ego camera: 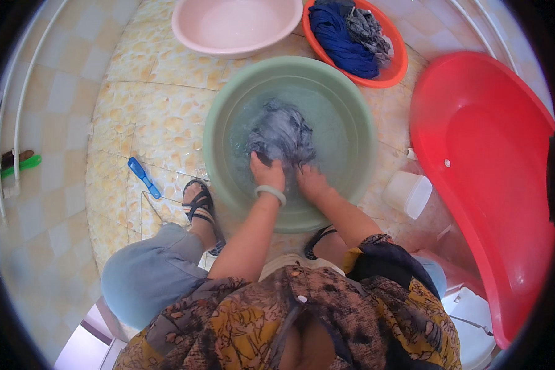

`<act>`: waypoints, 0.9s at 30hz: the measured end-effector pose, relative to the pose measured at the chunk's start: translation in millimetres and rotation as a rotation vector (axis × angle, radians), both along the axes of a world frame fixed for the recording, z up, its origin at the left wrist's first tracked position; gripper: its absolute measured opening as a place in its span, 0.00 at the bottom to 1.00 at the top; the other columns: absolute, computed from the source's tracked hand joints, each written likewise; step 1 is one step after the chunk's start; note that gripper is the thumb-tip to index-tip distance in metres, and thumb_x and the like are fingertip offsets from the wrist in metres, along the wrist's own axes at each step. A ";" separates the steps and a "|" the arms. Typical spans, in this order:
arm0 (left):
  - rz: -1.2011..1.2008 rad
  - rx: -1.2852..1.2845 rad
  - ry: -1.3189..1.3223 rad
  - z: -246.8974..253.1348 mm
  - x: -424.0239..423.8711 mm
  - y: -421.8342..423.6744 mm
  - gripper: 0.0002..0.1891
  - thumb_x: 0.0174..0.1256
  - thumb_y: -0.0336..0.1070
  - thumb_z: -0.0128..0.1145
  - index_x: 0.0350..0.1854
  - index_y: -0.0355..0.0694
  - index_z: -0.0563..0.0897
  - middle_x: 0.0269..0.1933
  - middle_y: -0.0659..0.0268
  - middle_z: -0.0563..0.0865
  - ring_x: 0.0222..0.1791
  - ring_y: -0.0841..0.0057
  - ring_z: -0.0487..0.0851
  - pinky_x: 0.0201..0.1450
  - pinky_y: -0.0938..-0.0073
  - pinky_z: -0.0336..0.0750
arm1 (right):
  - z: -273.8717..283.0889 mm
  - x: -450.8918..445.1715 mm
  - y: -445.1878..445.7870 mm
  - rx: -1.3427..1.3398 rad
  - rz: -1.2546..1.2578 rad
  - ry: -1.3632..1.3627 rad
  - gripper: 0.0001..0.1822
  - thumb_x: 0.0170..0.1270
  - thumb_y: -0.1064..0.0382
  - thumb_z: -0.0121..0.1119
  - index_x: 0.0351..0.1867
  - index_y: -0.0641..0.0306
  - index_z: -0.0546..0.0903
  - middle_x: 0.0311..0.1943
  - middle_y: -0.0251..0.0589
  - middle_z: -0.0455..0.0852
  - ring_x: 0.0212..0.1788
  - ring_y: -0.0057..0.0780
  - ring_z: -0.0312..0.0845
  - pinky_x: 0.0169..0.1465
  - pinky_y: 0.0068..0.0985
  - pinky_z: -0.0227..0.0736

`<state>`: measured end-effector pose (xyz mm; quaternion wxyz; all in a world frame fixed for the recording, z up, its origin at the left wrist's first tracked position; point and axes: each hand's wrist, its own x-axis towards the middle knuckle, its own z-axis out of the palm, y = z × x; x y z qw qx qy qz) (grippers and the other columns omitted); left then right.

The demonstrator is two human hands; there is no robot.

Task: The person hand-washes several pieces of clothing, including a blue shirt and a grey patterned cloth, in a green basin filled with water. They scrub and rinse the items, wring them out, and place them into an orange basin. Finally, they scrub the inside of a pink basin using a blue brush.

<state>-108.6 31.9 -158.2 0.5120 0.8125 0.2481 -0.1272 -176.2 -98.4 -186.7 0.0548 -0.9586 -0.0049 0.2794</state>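
A large green plastic basin (364, 138) holds water in front of me. Dark grey patterned cloth (282, 132) lies bunched in the water. My left hand (268, 173), with a pale bangle (270, 194) at its wrist, grips the cloth's near left edge between thumb and fingers. On the near right edge, my right hand (312, 182) is at the cloth with bent fingers; the water and cloth hide its fingertips, so its hold cannot be made out.
Beyond the basin stand a pink basin (236, 48) and an orange basin (401, 69) of dark clothes (344, 39). A red baby bathtub (448, 185) and a white plastic container (407, 192) are at right. A blue-handled brush or scraper (144, 177) lies on the tiles at left.
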 end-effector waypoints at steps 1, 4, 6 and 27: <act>-0.112 0.008 0.044 -1.9 0.4 2.2 0.40 0.59 0.43 0.61 0.71 0.30 0.60 0.69 0.45 0.69 0.69 0.52 0.67 0.71 0.64 0.59 | -0.8 0.5 -1.3 -0.009 0.044 0.090 0.26 0.64 0.61 0.53 0.65 0.56 0.70 0.55 0.50 0.76 0.56 0.48 0.76 0.53 0.46 0.75; -0.467 0.022 0.226 -4.5 5.8 9.1 0.39 0.61 0.45 0.60 0.72 0.30 0.60 0.68 0.45 0.70 0.67 0.52 0.69 0.70 0.63 0.62 | 18.5 10.5 -6.4 0.002 0.073 0.321 0.21 0.64 0.64 0.50 0.59 0.60 0.75 0.53 0.50 0.80 0.53 0.47 0.79 0.54 0.46 0.75; -0.376 -0.163 0.342 -15.3 13.7 12.2 0.39 0.62 0.45 0.60 0.72 0.31 0.61 0.67 0.47 0.72 0.66 0.54 0.71 0.69 0.64 0.62 | 49.8 25.7 -12.8 0.076 -0.051 0.429 0.20 0.59 0.65 0.55 0.54 0.62 0.79 0.50 0.52 0.84 0.52 0.48 0.81 0.54 0.44 0.76; 0.141 -1.636 0.543 135.7 34.8 -36.5 0.21 0.64 0.47 0.55 0.51 0.35 0.77 0.42 0.55 0.85 0.40 0.62 0.84 0.48 0.60 0.78 | 470.7 -0.6 39.7 0.492 0.190 -0.254 0.25 0.46 0.67 0.70 0.50 0.60 0.82 0.34 0.44 0.81 0.33 0.39 0.80 0.34 0.30 0.76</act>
